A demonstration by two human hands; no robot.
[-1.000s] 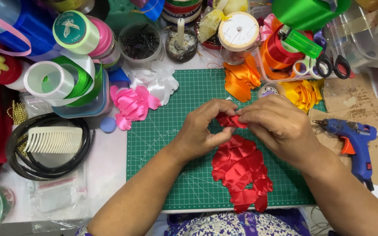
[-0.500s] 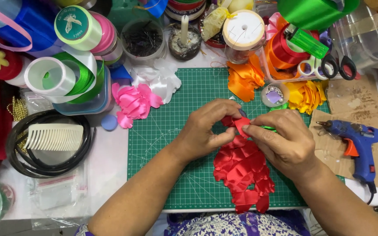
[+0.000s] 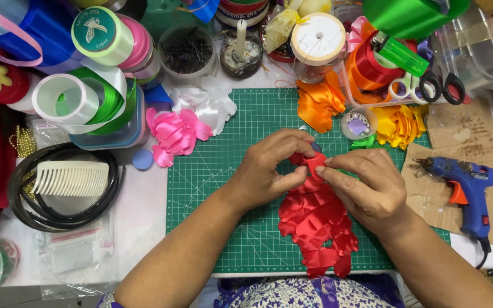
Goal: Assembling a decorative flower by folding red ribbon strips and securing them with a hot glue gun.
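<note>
— What do the hands hold?

— The left hand (image 3: 269, 168) and the right hand (image 3: 366, 185) meet over the middle of the green cutting mat (image 3: 218, 171). Both have fingertips pinched shut on one small red ribbon piece (image 3: 314, 163), glossy satin, folded to a petal shape. The left grip curls around it from the side; the right thumb and forefinger close on its edge.

— And below them?

— A pile of red satin petals (image 3: 315, 225) lies on the mat, overlapping like scales, shiny and creased, touching the underside of both hands.

— The surface?

— The mat is matte with a fine white grid, laid on a white table (image 3: 138, 222). A blue glue gun (image 3: 463, 182) rests on brown cardboard to the right. Pink petals (image 3: 173, 134), white ones (image 3: 203, 102) and orange ones (image 3: 315, 102) sit along the mat's far edge. To the left, a cream comb (image 3: 69, 178) lies across black hoops (image 3: 58, 219), with ribbon spools (image 3: 81, 102) behind.
</note>
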